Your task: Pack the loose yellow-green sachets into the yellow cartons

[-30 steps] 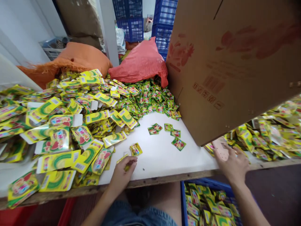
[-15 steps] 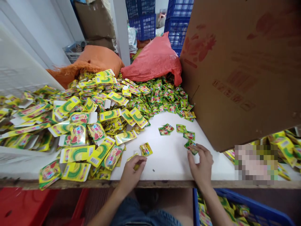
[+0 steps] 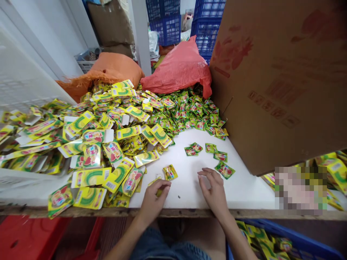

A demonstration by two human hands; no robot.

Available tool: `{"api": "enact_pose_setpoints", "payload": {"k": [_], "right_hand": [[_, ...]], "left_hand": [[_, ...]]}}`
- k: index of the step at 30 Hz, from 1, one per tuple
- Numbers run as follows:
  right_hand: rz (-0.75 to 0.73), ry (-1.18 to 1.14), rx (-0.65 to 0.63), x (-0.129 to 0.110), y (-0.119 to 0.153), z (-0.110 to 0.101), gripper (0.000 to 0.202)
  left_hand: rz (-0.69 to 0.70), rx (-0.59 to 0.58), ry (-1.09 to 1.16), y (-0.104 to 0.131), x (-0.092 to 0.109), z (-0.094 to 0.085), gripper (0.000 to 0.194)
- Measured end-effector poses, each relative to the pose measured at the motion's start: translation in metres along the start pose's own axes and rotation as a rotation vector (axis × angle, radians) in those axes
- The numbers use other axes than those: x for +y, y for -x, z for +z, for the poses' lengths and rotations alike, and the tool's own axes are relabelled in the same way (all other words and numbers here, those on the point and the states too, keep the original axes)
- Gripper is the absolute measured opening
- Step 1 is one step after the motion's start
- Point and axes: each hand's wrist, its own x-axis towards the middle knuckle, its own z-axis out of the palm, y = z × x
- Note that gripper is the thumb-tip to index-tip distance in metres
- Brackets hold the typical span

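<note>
My left hand rests near the table's front edge, its fingers curled round a small yellow packet that is mostly hidden. Just beyond its fingertips lies a yellow candy sachet. My right hand hovers over the white tabletop with its fingers apart and holding nothing. To its right is a green candy sachet, lying flat. Several more green sachets, among them one pair, lie further back. A heap of flat yellow cartons spreads left of my left hand.
A large cardboard box stands on the right. Green sachets pile up before a red sack, beside an orange sack. A white crate lies left; a blue crate with packets sits below the table.
My right hand has let go of the green sachet at the right and drawn back to the left. My left hand has stayed nearly in place.
</note>
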Motion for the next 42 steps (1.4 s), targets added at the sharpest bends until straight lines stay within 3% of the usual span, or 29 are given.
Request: {"api": "enact_pose_setpoints", "payload": {"k": [21, 33, 37, 42], "right_hand": [[0.030, -0.022, -0.051, 0.002, 0.002, -0.001, 0.017], [0.045, -0.050, 0.013, 0.008, 0.001, -0.004, 0.019], [0.058, -0.035, 0.061, 0.012, 0.001, -0.014, 0.020], [0.105, 0.033, 0.193, 0.033, 0.006, -0.043, 0.021]], "left_hand": [[0.013, 0.026, -0.011, 0.001, -0.001, 0.000, 0.016], [0.012, 0.017, -0.030, 0.002, -0.004, 0.000, 0.018], [0.014, 0.014, -0.026, 0.001, -0.003, 0.000, 0.019], [0.015, 0.013, -0.009, 0.000, 0.000, 0.000, 0.019]]}}
